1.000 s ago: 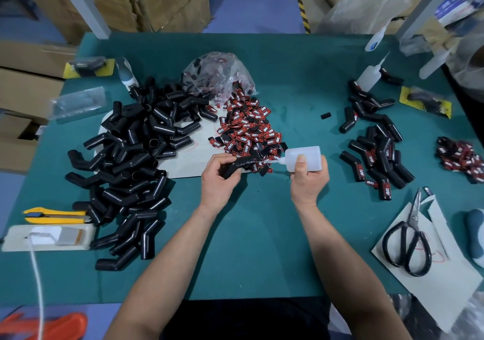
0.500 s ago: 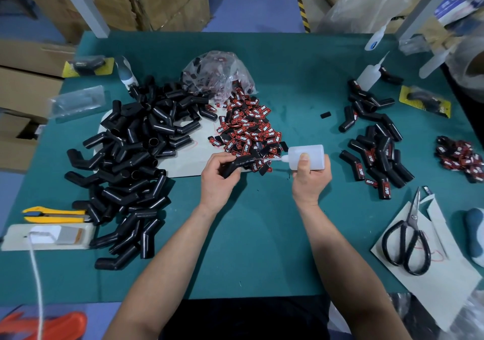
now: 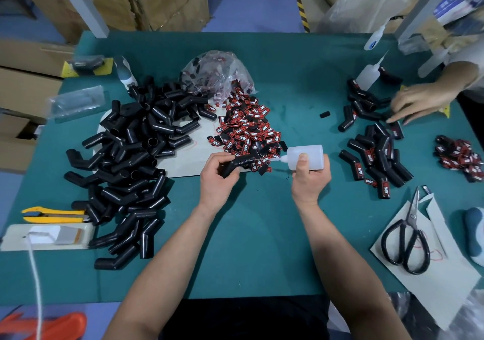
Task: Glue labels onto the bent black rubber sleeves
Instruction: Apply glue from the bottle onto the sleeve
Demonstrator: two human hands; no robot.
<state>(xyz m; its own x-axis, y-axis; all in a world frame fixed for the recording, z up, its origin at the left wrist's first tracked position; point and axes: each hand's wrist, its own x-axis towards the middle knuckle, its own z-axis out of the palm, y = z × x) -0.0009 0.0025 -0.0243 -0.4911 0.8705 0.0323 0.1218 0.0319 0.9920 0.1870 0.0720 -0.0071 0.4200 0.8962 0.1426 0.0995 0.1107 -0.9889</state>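
Note:
My left hand (image 3: pixel 218 179) grips a bent black rubber sleeve (image 3: pixel 239 165) over the green table, near its middle. My right hand (image 3: pixel 310 178) holds a white glue bottle (image 3: pixel 306 156) on its side, with the nozzle pointing left at the sleeve's free end. A heap of red and black labels (image 3: pixel 245 127) lies just behind the sleeve. On the left lies a big pile of unlabelled sleeves (image 3: pixel 131 156). Labelled sleeves (image 3: pixel 377 156) are heaped on the right.
Another person's hand (image 3: pixel 419 101) reaches into the far right sleeves. Scissors (image 3: pixel 407 240) lie on paper at the right, beside a second label heap (image 3: pixel 461 156). A yellow cutter (image 3: pixel 52 215) and a white block (image 3: pixel 47 237) sit at the left edge. A second glue bottle (image 3: pixel 369 73) stands far right.
Another person's hand has come in at the far right and touches the sleeves there. My hands have stayed in place with the sleeve and the bottle.

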